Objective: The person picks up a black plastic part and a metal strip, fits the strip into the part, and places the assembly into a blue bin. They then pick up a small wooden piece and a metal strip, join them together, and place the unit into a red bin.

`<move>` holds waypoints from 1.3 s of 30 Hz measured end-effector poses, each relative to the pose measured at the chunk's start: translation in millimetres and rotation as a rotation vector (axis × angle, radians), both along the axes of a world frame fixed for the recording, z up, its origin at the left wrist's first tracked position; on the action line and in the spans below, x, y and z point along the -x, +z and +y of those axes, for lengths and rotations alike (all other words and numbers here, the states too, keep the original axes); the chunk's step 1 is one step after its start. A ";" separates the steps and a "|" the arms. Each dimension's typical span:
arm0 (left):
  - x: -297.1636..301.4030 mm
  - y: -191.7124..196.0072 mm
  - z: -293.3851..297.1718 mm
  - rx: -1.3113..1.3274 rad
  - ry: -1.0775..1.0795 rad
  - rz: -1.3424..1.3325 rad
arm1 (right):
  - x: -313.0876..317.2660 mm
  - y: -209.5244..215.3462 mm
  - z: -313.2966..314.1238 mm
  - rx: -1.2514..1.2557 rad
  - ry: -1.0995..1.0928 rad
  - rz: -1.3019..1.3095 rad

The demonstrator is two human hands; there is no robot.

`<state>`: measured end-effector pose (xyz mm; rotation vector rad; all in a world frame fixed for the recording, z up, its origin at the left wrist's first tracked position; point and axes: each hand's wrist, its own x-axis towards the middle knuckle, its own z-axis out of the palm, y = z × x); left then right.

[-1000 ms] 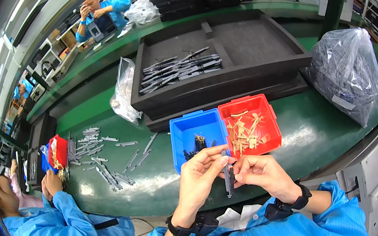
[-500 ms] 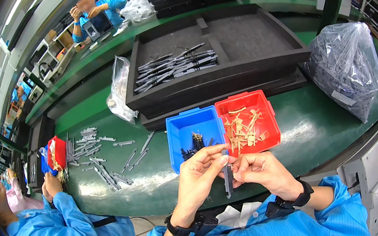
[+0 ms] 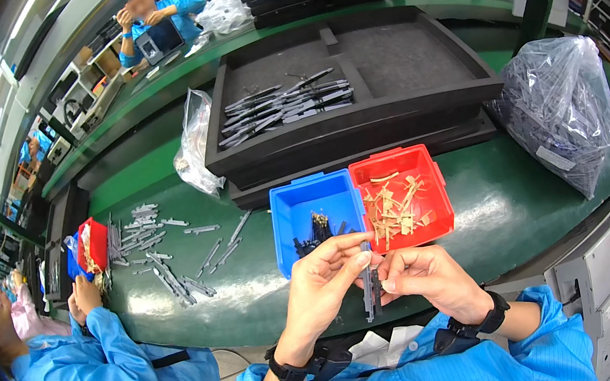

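Observation:
Above the bench's front edge, my left hand [image 3: 328,282] is closed with thumb and fingers on the upper end of a slim grey plastic strip [image 3: 369,295], held roughly upright. My right hand [image 3: 428,282] pinches at the strip's right side, where a narrow black piece [image 3: 376,281] lies along it. The fingertips partly hide this contact. Just beyond my hands stand a blue bin [image 3: 293,206] with small black parts [image 3: 320,229] and a red bin [image 3: 437,185] holding tan, strip-like pieces [image 3: 396,208].
Behind the bins is a large black tray [image 3: 419,106] with a pile of grey strips [image 3: 285,107]. Loose grey strips [image 3: 167,270] lie on the green bench to the left. A full clear bag [image 3: 558,113] stands at right. A co-worker in blue [image 3: 112,377] sits at left.
The black piece shows more plainly now along the strip's right side, and my right fingers have shifted slightly. My left hand keeps its hold on the strip.

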<state>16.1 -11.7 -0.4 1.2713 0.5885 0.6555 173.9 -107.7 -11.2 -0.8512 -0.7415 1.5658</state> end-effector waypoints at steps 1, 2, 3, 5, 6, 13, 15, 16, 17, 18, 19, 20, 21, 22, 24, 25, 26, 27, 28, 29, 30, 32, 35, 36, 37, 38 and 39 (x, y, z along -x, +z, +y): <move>-0.1 -0.1 -0.4 0.000 -0.001 0.000 | 0.7 -1.4 -0.2 0.001 -0.008 -0.009; -0.3 -0.3 -0.9 0.000 0.005 0.005 | 1.4 -2.1 -0.2 0.003 -0.015 -0.018; -0.6 -0.3 -1.2 0.001 0.009 0.009 | 1.7 -1.9 -0.1 0.003 -0.016 -0.018; -1.2 -0.3 -1.3 -0.002 0.005 0.005 | 2.6 -1.4 0.2 0.001 -0.032 -0.013; -1.1 -0.3 -1.3 -0.006 0.004 0.002 | 3.0 -1.1 0.5 0.001 -0.032 -0.013; -1.2 0.3 -1.1 -0.013 0.003 0.000 | 3.4 0.6 0.7 0.031 -0.034 -0.019; -1.6 -0.2 -0.8 -0.014 0.002 0.002 | 3.1 -0.6 1.0 0.034 -0.034 -0.019; -1.8 -0.2 -0.8 -0.013 0.001 0.002 | 2.9 -1.2 1.1 0.026 -0.034 -0.025; -2.1 -0.2 -0.8 -0.016 0.001 0.000 | 2.6 -1.3 1.1 0.017 -0.034 -0.031; -2.2 -0.3 -0.8 -0.018 0.002 -0.001 | 2.8 -1.3 1.3 0.017 -0.034 -0.030; -2.1 -0.4 -0.7 -0.018 0.002 -0.001 | 3.0 -1.1 1.4 0.018 -0.037 -0.039; -2.0 -0.4 -0.6 -0.016 0.002 0.000 | 3.0 -0.9 1.6 0.018 -0.040 -0.048; -1.6 -0.4 -0.8 -0.013 0.003 0.001 | 3.3 -0.5 1.4 0.018 -0.040 -0.048; -1.3 -0.4 -1.0 -0.013 0.003 0.001 | 3.5 0.0 1.3 0.017 -0.041 -0.053; -1.4 -0.7 -0.9 -0.013 0.001 -0.001 | 3.3 0.0 1.3 0.017 -0.044 -0.057; -1.8 -0.6 -0.7 -0.012 0.000 -0.001 | 2.9 -0.5 1.5 0.020 -0.043 -0.059; -2.3 -0.1 -0.5 -0.012 -0.001 0.002 | 2.4 -0.9 1.7 0.024 -0.042 -0.062; -2.0 0.6 -1.0 -0.014 0.000 0.005 | 2.8 0.0 1.3 0.024 -0.042 -0.062; -1.7 1.1 -1.3 -0.014 0.000 0.004 | 3.3 1.4 0.8 0.023 -0.045 -0.060; -1.5 1.3 -1.6 -0.014 -0.001 0.005 | 3.7 2.1 0.4 0.023 -0.049 -0.058; -1.5 1.6 -1.8 -0.015 -0.002 0.004 | 4.1 1.9 0.4 0.023 -0.049 -0.058; -1.4 1.0 -2.0 -0.020 0.000 0.003 | 4.8 0.6 0.4 0.020 -0.053 -0.053; -1.6 0.7 -1.9 -0.028 0.005 0.002 | 4.0 -0.4 1.1 0.021 -0.044 -0.065; -1.7 0.7 -1.8 -0.030 0.006 0.002 | 3.9 -0.3 1.2 0.021 -0.044 -0.065; -1.8 0.4 -1.7 -0.030 0.006 0.002 | 4.0 -0.2 1.2 0.022 -0.047 -0.064; -1.7 -0.1 -1.5 -0.029 0.007 0.002 | 4.1 -0.2 1.2 0.023 -0.051 -0.063; -1.8 -0.3 -1.4 -0.027 0.008 0.002 | 4.1 -0.3 1.3 0.023 -0.050 -0.063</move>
